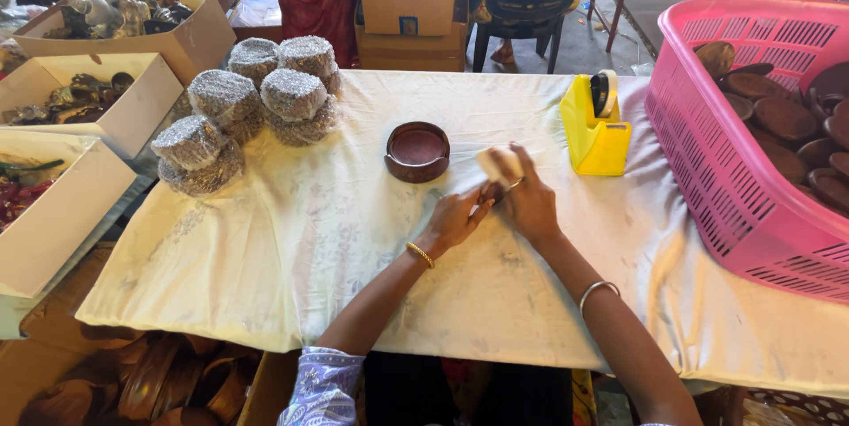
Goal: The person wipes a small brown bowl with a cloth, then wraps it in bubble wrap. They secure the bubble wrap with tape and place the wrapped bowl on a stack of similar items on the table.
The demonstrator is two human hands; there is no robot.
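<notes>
head view | right hand (pixel 531 205): fingers curled closed around a pale pad (pixel 493 165), pad at fingertips | left hand (pixel 455 218): fingers bent, tips touching something small and dark under the right hand, grip unclear | brown round dish (pixel 416 151) just left of pad on cloth-covered surface (pixel 292 240) | yellow tape dispenser (pixel 595 125) right of hands, pink basket (pixel 707 161) beyond

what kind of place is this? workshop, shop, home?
Probably a small packing workshop for craft goods. A pink basket holds many brown wooden discs, foil-wrapped bundles sit stacked on the cloth-covered table, and a yellow tape dispenser stands beside open cardboard boxes.
</notes>
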